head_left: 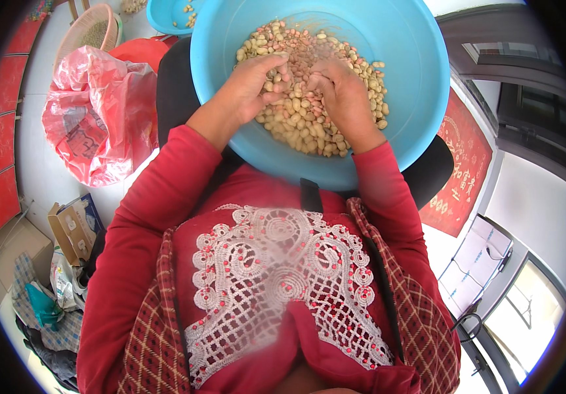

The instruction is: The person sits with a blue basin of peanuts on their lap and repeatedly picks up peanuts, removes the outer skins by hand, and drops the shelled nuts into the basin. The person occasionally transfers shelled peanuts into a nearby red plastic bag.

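A large blue plastic basin (406,93) rests in front of me at my lap. Inside it lies a heap of unshelled peanuts (307,125), with reddish-pink shelled kernels (297,42) mixed in, mostly on the far side. My left hand (256,83) is over the left of the heap, its fingers curled around several peanuts. Across from it, my right hand (344,93) is low over the peanuts with thumb and fingers bent together. Haze on the picture blurs those fingertips, and whether they pinch anything is hidden.
A smaller blue basin (164,17) with a few peanuts stands beyond, at the left. Left of me are a red plastic bag (105,118), a pink basket (68,42) and an open cardboard box (68,231). A red mat (460,167) lies at the right.
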Motion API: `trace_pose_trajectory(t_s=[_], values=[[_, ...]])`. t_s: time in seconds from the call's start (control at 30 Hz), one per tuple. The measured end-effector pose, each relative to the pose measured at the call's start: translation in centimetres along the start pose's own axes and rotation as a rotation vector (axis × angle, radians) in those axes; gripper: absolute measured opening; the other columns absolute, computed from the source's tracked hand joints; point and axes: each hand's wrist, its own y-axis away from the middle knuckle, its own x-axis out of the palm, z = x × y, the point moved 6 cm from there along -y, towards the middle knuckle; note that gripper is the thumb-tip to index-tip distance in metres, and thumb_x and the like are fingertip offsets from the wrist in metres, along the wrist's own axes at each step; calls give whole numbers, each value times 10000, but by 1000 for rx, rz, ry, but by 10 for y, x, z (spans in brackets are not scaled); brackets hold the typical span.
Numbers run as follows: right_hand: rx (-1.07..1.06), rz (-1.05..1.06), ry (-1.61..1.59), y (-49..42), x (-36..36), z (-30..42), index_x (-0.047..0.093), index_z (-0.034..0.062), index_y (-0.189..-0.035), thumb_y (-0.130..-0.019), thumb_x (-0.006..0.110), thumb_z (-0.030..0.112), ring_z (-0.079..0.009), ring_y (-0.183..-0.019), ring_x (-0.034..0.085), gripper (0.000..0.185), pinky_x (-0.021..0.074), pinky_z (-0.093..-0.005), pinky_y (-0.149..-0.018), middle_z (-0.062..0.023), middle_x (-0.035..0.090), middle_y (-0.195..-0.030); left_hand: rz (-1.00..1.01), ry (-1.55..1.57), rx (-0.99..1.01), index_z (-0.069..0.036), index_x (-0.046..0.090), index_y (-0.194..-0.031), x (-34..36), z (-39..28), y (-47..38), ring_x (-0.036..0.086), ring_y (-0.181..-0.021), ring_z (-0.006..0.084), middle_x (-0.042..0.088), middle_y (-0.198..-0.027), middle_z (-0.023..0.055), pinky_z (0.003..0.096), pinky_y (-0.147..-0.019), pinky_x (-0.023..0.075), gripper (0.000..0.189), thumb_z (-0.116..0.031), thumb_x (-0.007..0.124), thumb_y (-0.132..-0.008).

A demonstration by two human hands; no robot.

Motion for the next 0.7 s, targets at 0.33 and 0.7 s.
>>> trace_pose_trajectory(t_s=[0.33,0.7], values=[[134,-127,-278,1,-5,0,639,33,-868,-914,618,53,-125,-617,601,55,501,-284,-585,-49,636,-789,0,-58,7,-56,572,-868,3,-1,5,449,-617,103,571,-819,50,212,-473,307,195,-228,585,-960],[131,-131,-280,0,-7,6,691,18,-971,-885,677,40,-181,-845,654,90,520,-288,-786,-87,701,-945,68,-43,-14,-62,565,-866,7,0,3,435,-616,94,548,-809,38,199,-465,294,199,-228,559,-974]])
